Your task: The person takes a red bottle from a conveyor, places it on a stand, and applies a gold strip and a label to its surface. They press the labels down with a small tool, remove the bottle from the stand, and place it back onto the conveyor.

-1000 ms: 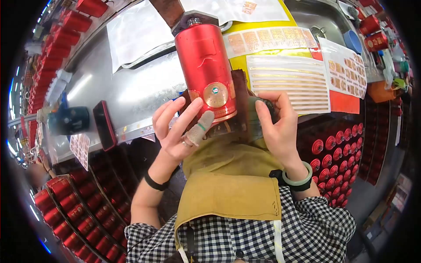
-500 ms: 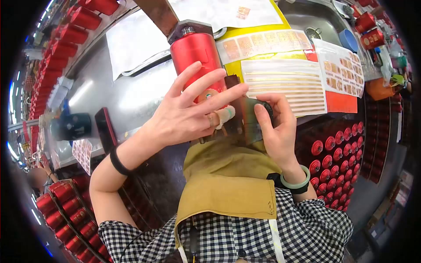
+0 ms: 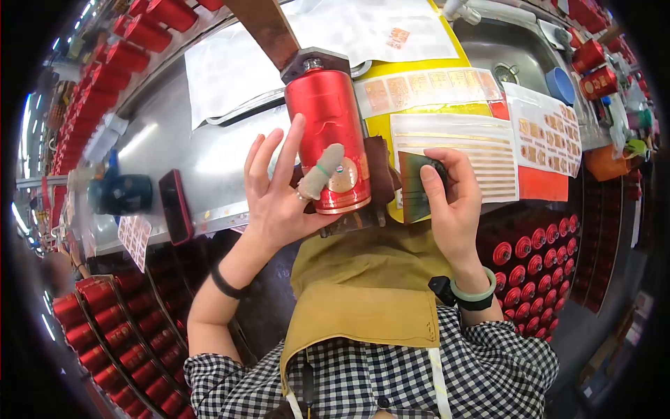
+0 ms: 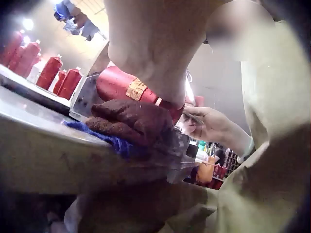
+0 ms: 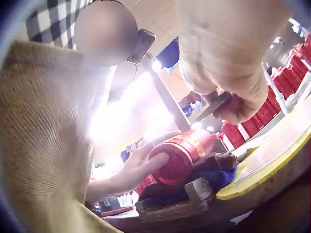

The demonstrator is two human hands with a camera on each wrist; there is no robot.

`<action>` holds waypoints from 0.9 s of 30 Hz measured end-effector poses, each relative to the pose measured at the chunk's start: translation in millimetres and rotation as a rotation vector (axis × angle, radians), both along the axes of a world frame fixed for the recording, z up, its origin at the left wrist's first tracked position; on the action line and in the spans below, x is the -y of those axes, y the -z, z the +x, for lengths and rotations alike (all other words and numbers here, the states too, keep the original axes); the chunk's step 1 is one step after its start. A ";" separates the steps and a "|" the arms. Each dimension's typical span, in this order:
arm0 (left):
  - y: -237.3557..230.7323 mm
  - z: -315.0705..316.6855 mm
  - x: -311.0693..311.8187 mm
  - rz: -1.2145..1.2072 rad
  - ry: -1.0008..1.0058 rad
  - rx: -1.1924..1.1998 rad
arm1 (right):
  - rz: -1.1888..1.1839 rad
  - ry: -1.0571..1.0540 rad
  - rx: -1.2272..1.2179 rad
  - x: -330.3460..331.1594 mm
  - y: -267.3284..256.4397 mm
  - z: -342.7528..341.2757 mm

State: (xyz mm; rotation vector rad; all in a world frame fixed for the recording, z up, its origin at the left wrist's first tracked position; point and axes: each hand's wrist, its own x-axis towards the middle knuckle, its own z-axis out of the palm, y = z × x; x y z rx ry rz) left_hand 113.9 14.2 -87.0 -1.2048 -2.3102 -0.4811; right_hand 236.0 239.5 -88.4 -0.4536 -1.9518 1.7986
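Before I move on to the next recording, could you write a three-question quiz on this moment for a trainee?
1. What does the right hand pinch?
a) a blue cup
b) a dark flat piece
c) a pair of scissors
2. True or false: the wrapped finger belongs to the right hand.
3. In the head view, on which side of the red bottle does the phone lie, left or right?

Key
1. b
2. False; it belongs to the left hand.
3. Left
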 end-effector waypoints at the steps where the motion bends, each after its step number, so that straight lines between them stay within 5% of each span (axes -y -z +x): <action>1: 0.1 -3.0 2.2 -0.027 0.032 0.028 | 0.014 -0.011 0.020 1.4 -1.0 -0.2; 10: 7.8 -4.1 0.8 -0.053 0.213 -0.050 | 0.050 -0.019 -0.005 -2.1 -4.8 -1.0; 14: 18.0 14.4 1.3 0.071 -0.002 -0.070 | 0.302 -0.086 -0.027 -15.3 -18.8 -13.2; 18: 16.2 31.1 -6.6 0.220 -0.084 0.051 | 0.502 -0.156 -0.140 -12.1 -32.2 -38.2; 20: 12.2 34.2 -17.9 0.377 -0.091 0.313 | 0.566 -0.174 -0.214 -12.1 -23.4 -50.6; 22: 7.1 33.7 -17.7 0.350 -0.094 0.327 | 0.956 -0.272 -0.454 -10.6 -17.3 -56.6; 24: 18.1 31.8 -8.5 0.478 -0.035 0.536 | 0.944 -0.390 -0.560 3.1 -20.4 -45.2; 27: 22.5 29.9 -4.8 0.451 -0.036 0.533 | 0.946 -0.482 -0.453 -0.6 -38.4 -53.3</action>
